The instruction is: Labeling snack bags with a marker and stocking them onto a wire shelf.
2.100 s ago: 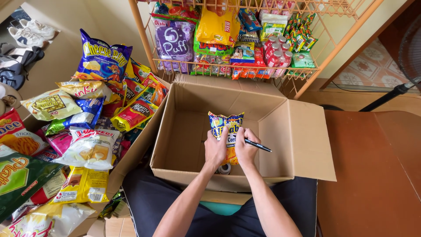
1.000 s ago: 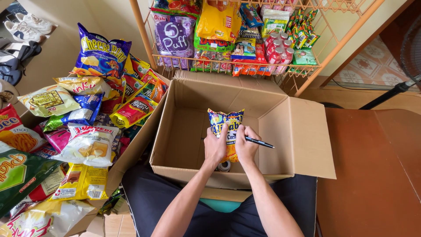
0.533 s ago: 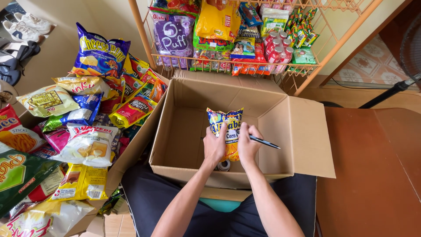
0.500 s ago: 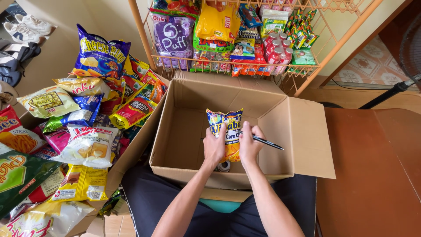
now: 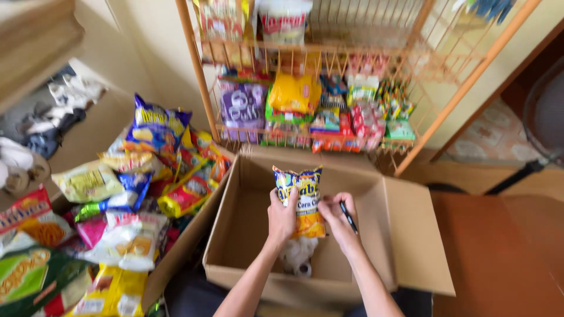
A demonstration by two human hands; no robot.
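Yellow-and-blue snack bag (image 5: 301, 196) gripped upright by left hand (image 5: 282, 216), right hand (image 5: 336, 214) pinching black pen (image 5: 348, 216), over open brown cardboard box (image 5: 411, 235), walls well apart.

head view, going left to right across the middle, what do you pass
pile of snack bags → left wall of the cardboard box → left hand → yellow and blue snack bag → right hand holding a black pen → open right box flap → reddish-brown floor
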